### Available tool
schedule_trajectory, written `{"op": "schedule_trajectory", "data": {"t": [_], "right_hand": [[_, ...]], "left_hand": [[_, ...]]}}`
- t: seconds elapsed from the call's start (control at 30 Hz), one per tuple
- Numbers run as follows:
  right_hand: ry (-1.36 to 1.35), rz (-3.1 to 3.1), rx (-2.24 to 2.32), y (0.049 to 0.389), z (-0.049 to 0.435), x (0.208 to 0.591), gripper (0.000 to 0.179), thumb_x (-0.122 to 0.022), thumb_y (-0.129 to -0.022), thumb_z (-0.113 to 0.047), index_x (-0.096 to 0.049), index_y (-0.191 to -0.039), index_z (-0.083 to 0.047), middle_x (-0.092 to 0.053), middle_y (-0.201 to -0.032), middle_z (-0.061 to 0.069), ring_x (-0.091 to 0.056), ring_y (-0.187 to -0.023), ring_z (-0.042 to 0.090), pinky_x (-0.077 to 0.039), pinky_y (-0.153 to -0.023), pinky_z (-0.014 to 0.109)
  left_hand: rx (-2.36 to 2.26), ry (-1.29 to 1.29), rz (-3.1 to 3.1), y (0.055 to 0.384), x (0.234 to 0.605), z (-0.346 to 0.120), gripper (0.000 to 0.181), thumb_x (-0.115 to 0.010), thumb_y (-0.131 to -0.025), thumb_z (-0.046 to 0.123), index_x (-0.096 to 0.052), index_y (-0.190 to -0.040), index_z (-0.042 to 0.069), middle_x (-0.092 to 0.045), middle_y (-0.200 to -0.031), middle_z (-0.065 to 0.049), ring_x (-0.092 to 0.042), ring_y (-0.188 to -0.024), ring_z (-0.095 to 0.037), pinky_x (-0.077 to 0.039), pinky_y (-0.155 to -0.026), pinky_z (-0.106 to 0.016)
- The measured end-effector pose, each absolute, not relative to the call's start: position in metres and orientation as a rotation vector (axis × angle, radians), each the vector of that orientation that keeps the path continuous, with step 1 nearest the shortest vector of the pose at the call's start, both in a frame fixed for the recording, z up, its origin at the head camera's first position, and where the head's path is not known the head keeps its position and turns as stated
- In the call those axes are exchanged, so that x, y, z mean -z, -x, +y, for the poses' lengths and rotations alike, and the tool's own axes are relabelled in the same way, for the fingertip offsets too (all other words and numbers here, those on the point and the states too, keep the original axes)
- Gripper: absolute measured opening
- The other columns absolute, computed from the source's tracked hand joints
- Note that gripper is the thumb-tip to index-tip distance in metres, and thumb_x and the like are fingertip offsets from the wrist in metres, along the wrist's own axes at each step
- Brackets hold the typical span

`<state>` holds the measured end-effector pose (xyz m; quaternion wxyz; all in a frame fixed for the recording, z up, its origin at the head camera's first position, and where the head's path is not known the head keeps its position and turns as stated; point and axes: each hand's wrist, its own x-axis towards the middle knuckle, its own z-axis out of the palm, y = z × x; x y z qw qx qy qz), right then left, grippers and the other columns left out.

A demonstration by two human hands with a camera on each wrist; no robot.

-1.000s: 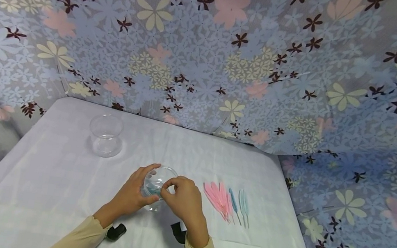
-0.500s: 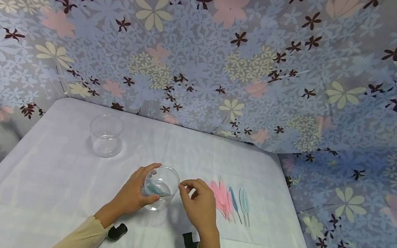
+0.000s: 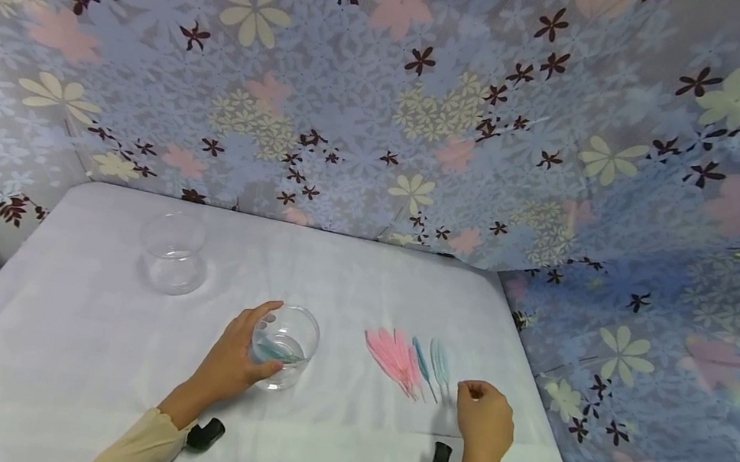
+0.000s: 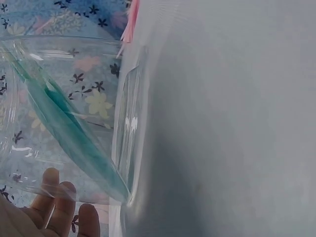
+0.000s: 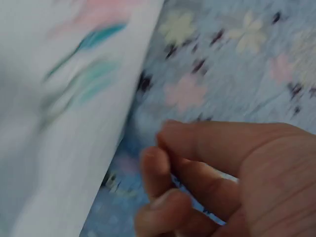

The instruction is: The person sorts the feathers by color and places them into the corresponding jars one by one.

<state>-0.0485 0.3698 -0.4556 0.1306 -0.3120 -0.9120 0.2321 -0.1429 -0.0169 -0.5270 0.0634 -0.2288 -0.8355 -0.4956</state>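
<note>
My left hand [image 3: 237,353] grips a clear plastic cup [image 3: 300,321] around its side, thumb in front and fingers behind. Inside the cup, teal feathers [image 4: 69,133] lean diagonally; the left wrist view shows them through the clear wall. My right hand [image 3: 487,423] is over the right part of the table, to the right of two pale teal feathers [image 3: 440,363]. Its fingers are loosely curled, the thumb close to the index fingertip, and nothing is visible between them. A darker blue feather [image 3: 424,365] and a fan of pink feathers [image 3: 392,357] lie beside the pale ones.
A second clear cup [image 3: 174,261] stands at the back left of the white-covered table [image 3: 85,350]. Flowered cloth [image 3: 357,106] hangs behind the table and along its right side. A dark strap piece [image 3: 206,434] sits by the left wrist.
My right hand has let go of a teal feather in the cup and moved right, past the loose feathers. The left hand keeps its grip on the cup. The head view has shifted slightly.
</note>
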Motion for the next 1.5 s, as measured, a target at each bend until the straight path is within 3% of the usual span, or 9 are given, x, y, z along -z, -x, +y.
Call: {"op": "schedule_trajectory", "data": {"t": [0.33,0.73,1.5], "right_hand": [[1.063,-2.795,-0.747,0.040,0.387,0.484,0.027,-0.068,-0.091,-0.031,-0.076,-0.095,-0.006,-0.073,-0.085,0.009,-0.065,-0.071,0.026,-0.049,-0.057,0.043],[1.149,-2.830,-0.680,0.045,0.388,0.493,0.023,-0.071,-0.086,-0.028,-0.074,-0.087,-0.006,-0.070,-0.078,0.009,-0.061,-0.068,0.026,-0.045,-0.055,0.040],[1.099,-2.799,-0.626,0.054,0.383,0.489,0.018,-0.072,-0.084,-0.021,-0.076,-0.083,-0.003,-0.073,-0.085,0.017,-0.066,-0.072,0.033,-0.050,-0.058,0.046]], "left_hand": [[1.492,0.708,-2.543,0.141,0.529,-0.020,0.091,-0.078,-0.076,0.050,-0.032,-0.153,0.039,-0.054,-0.132,-0.008,-0.051,-0.121,-0.031,-0.045,-0.092,-0.058],[1.487,0.727,-2.518,0.140,0.529,-0.018,0.092,-0.079,-0.074,0.047,-0.033,-0.153,0.035,-0.055,-0.129,-0.011,-0.053,-0.118,-0.031,-0.045,-0.090,-0.058],[1.474,0.719,-2.516,0.142,0.527,-0.019,0.091,-0.077,-0.075,0.052,-0.034,-0.153,0.034,-0.055,-0.128,-0.012,-0.053,-0.117,-0.031,-0.046,-0.090,-0.057]]}}
